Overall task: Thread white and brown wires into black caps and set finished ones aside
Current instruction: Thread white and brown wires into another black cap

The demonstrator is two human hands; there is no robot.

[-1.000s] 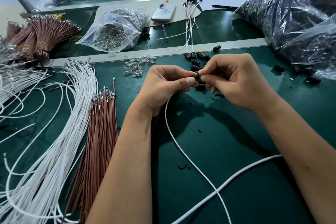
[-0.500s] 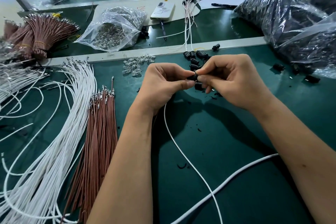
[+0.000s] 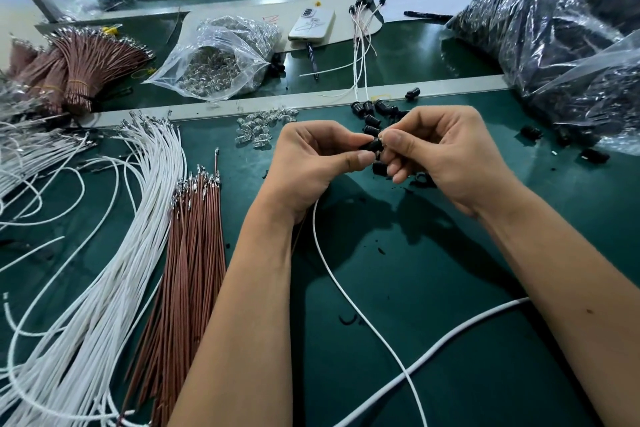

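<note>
Black cap point(image 3: 373, 145) sits pinched between fingers of both the left hand point(image 3: 311, 163) and right hand point(image 3: 446, 156); a white wire point(image 3: 346, 295) trails from the left hand toward the counter's point(image 3: 433, 253) near edge.

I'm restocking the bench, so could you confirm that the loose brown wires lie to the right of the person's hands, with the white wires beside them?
Not quite: the head view shows the loose brown wires lying to the left of the hands, not the right. The white wires do lie beside them, further left.
</note>
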